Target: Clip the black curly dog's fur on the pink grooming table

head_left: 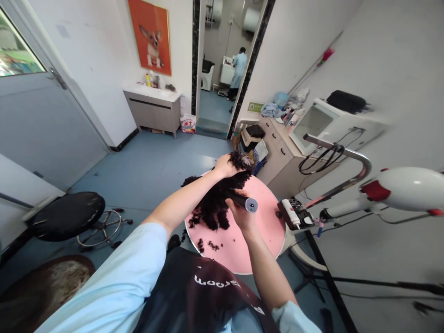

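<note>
A small dog with black curly fur (215, 203) stands on a round pink table (267, 231). My left hand (225, 165) is closed on the dog's head at the far side, holding it up. My right hand (243, 210) grips a dark clipper with a grey end (247, 202), pressed against the dog's side. Cut tufts of black fur (208, 245) lie on the pink top near me. I wear a light blue top and a black apron.
A tool tray (294, 213) and a bent metal arm (342, 152) stand right of the table, with a white and red dryer (405, 187). A black stool (67, 215) sits at the left. A counter (287, 143) lines the right wall. Another person (238, 69) works in the back room.
</note>
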Action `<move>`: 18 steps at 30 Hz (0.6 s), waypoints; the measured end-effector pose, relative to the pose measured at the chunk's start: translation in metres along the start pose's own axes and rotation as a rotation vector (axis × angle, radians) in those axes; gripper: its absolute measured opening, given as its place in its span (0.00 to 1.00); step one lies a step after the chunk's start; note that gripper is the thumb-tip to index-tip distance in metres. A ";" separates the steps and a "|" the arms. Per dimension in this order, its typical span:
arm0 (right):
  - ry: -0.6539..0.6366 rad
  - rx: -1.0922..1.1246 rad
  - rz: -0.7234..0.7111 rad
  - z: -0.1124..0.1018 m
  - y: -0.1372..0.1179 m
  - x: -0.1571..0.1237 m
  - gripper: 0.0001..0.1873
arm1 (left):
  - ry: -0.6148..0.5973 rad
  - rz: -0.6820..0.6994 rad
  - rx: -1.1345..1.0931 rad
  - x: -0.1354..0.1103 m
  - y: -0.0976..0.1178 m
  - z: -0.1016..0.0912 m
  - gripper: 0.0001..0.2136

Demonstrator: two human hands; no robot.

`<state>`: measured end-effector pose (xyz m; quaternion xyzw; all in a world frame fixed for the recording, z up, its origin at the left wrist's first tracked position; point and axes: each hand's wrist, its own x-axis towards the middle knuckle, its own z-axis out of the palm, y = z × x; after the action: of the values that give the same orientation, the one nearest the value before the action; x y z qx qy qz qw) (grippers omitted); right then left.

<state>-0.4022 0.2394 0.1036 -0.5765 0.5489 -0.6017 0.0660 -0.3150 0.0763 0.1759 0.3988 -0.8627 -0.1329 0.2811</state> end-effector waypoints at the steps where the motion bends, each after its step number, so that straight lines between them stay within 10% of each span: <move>1: 0.001 0.014 -0.004 -0.003 -0.001 0.002 0.19 | -0.009 -0.007 -0.006 0.001 0.000 -0.001 0.29; 5: 0.051 0.022 0.071 0.002 -0.003 0.011 0.17 | -0.029 -0.035 -0.019 0.002 0.002 -0.003 0.29; 10: -0.181 -0.091 0.186 0.018 0.002 0.008 0.14 | -0.031 -0.048 -0.006 0.003 -0.002 -0.002 0.25; 18: 0.071 -0.008 0.043 0.002 0.006 0.014 0.18 | -0.037 -0.101 -0.055 0.001 -0.003 -0.008 0.27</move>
<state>-0.4088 0.2254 0.1071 -0.5429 0.5658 -0.6180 0.0571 -0.3087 0.0730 0.1818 0.4315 -0.8425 -0.1781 0.2688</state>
